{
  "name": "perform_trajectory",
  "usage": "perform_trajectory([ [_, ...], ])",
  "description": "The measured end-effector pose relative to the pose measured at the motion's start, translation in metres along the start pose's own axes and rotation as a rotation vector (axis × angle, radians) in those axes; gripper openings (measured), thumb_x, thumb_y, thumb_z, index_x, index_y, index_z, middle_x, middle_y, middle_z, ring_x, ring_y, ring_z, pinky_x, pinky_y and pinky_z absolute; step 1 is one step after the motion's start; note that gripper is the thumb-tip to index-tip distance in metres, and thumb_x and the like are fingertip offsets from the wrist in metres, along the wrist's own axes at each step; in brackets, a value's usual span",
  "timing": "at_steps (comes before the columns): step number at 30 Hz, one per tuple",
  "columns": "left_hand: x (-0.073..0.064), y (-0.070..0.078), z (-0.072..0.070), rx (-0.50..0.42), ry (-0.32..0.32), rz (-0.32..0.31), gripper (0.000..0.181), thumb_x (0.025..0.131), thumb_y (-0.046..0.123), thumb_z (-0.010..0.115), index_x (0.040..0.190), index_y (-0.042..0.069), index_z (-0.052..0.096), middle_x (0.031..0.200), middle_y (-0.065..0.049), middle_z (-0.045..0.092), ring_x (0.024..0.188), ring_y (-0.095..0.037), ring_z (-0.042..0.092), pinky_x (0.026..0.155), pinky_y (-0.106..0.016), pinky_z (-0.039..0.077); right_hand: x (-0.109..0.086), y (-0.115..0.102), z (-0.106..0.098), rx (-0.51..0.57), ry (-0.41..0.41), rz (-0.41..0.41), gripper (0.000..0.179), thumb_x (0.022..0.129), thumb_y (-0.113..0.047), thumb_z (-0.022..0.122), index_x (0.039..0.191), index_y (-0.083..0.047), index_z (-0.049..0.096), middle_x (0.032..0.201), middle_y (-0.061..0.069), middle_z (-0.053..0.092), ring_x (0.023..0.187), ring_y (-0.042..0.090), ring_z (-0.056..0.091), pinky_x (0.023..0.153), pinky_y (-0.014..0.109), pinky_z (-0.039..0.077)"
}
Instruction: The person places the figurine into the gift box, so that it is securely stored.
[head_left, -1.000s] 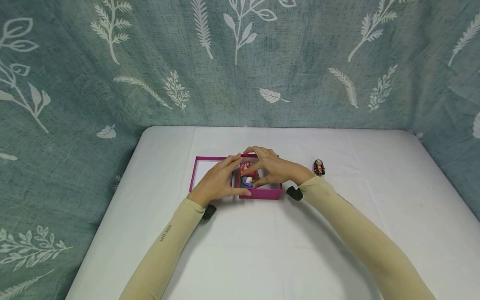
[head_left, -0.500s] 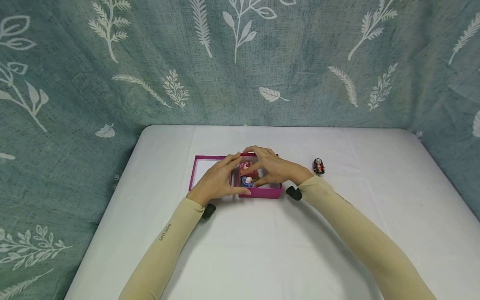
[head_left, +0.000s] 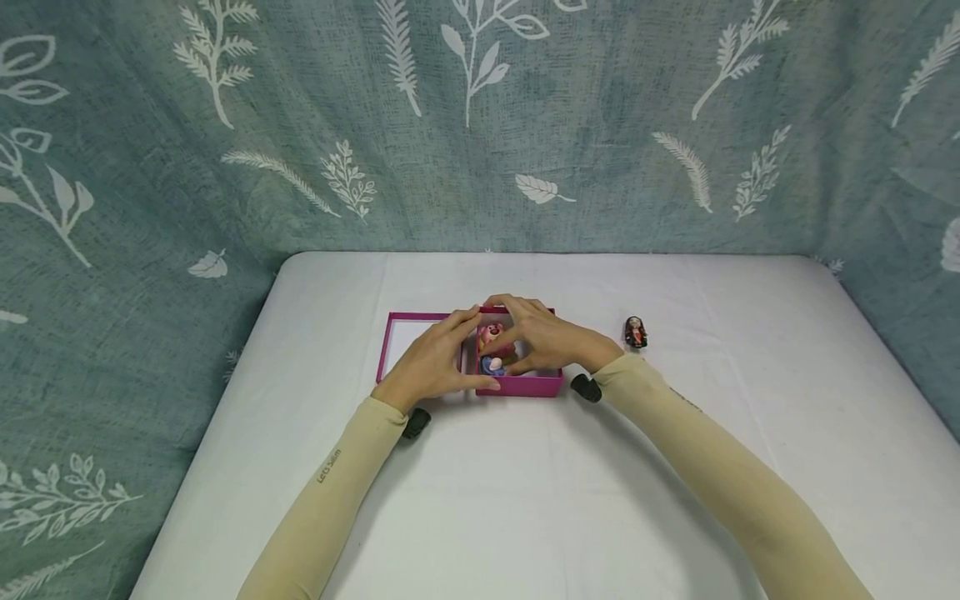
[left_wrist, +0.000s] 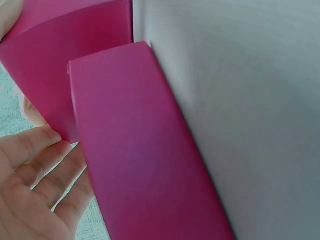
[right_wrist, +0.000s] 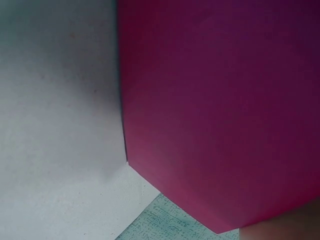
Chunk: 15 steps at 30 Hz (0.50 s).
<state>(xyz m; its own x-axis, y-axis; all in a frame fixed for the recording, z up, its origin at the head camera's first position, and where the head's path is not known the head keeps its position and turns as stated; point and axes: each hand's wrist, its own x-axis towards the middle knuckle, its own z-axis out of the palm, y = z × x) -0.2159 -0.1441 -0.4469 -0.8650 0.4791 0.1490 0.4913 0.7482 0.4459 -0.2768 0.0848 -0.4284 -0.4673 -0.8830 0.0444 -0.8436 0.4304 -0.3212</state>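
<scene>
A magenta box point(head_left: 528, 386) stands uncovered on the table, with a pink bear-like figurine point(head_left: 492, 334) and a blue figurine point(head_left: 491, 367) inside at its left end. My left hand point(head_left: 433, 358) grips the box's left end, thumb along the front wall and fingers at the back; the left wrist view shows its fingertips at a magenta corner point(left_wrist: 40, 95). My right hand point(head_left: 549, 333) reaches into the box from the right, its index finger and thumb curled round the pink figurine. Its other fingers lie at the back rim. The exact contact of the fingertips is partly hidden.
The box's magenta-rimmed lid point(head_left: 405, 333), white inside, lies left of the box, partly under my left hand. A small dark-haired figurine point(head_left: 635, 332) is on the white table point(head_left: 480, 500) beyond my right wrist. A patterned green-blue curtain point(head_left: 450, 150) surrounds the table's back and sides.
Both hands, the box and the figurines keep nearly the same places. The head view has shifted slightly.
</scene>
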Motion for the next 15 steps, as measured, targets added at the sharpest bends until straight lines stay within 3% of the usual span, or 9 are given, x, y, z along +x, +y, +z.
perform_trajectory([
  [15,-0.0005,0.0001,0.0011,-0.014,-0.001,-0.014,0.109,0.07,0.073,0.071,0.153,0.011,0.035,0.159,-0.001,0.032,0.142,-0.026,0.038,0.112,-0.047,0.039,-0.0027,-0.0009,0.0035,-0.066,0.039,-0.04,0.045,0.074,-0.031,0.087,0.117,-0.031,0.073,0.153,0.016,0.029,0.139,0.035,0.034,0.11,0.061,0.03],
])
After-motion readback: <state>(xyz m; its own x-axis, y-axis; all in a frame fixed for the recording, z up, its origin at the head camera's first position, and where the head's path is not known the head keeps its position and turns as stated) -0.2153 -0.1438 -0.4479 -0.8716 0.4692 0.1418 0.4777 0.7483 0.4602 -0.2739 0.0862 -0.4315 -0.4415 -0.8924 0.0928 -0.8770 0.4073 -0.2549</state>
